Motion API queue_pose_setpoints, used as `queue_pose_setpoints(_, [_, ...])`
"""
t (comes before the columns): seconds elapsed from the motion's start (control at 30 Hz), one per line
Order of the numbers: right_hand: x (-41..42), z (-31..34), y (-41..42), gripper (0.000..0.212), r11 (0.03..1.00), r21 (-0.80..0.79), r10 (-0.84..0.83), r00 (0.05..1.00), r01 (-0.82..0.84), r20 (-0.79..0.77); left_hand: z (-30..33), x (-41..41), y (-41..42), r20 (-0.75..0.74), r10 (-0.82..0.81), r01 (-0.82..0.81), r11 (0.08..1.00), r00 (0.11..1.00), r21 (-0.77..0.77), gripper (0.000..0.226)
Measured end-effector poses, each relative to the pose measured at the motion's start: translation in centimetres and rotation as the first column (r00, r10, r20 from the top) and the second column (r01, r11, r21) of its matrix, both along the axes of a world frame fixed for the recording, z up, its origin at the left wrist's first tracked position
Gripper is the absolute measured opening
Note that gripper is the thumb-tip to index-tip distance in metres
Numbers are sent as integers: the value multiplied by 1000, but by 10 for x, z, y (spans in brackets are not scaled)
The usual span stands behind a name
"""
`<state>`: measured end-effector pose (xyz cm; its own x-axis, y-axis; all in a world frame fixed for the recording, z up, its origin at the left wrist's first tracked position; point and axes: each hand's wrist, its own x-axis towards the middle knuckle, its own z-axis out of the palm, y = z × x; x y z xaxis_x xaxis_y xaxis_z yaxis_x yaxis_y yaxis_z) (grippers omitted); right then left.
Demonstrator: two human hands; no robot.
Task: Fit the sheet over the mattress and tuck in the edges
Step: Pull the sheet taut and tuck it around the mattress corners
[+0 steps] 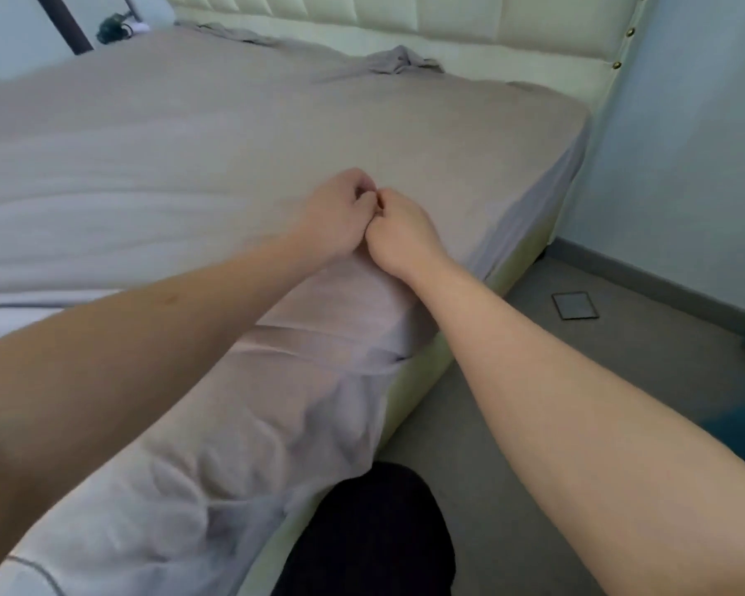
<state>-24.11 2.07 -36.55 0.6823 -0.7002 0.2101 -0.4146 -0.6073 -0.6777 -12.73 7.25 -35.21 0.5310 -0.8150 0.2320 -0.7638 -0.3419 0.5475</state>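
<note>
Dark trousers [364, 535] fill the bottom edge, beside the cream bed base [422, 372]. Above them, both bare forearms reach over the near side of the mattress [1, 303], which shows white at the left edge. The left hand [334, 215] and right hand [401, 234] meet knuckle to knuckle on the grey fitted sheet [190, 144], fingers of both curled tight; they seem to pinch a small fold of the sheet between them, though the grip itself is hidden. The sheet covers the mattress top, is pulled down over the far right corner, and lies wrinkled and loose along the near side. Bunched fabric sits by the tufted headboard [405, 19]. A dark flat tablet-like device [575, 305] lies on the floor; no writing is legible.
</note>
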Motion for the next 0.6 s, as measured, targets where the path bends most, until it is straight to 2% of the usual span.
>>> queue_pose_setpoints(0.07, [18,-19,16,44,983,-185,-25,969,-22,-246,-20,15,42,185,-7,-8,997,983,79,33])
queue_pose_setpoints(0.1, [22,-28,20,50,967,-254,-62,947,-21,-314,-29,18,60,236,-28,8,996,971,85,37])
queue_pose_setpoints(0.2, [26,-34,22,62,972,-228,-49,902,-56,-429,-41,18,79,242,8,-21,999,970,50,32])
queue_pose_setpoints(0.33, [24,-32,18,64,971,-230,-49,877,-70,-477,-34,13,73,193,25,-40,996,981,75,25])
queue_pose_setpoints(0.4, [24,-25,21,63,982,-183,-56,865,-42,-499,-24,16,80,93,44,-52,995,995,87,26])
queue_pose_setpoints(0.47, [23,-14,34,62,994,-105,-71,858,20,-509,-11,16,98,63,11,-16,997,998,79,28])
queue_pose_setpoints(0.53, [16,-1,66,63,996,-45,-83,887,70,-454,1,15,125,81,-33,27,997,996,75,28])
queue_pose_setpoints(0.6, [1,10,111,56,989,-101,-133,936,105,-326,9,9,157,122,-35,24,996,992,85,26])
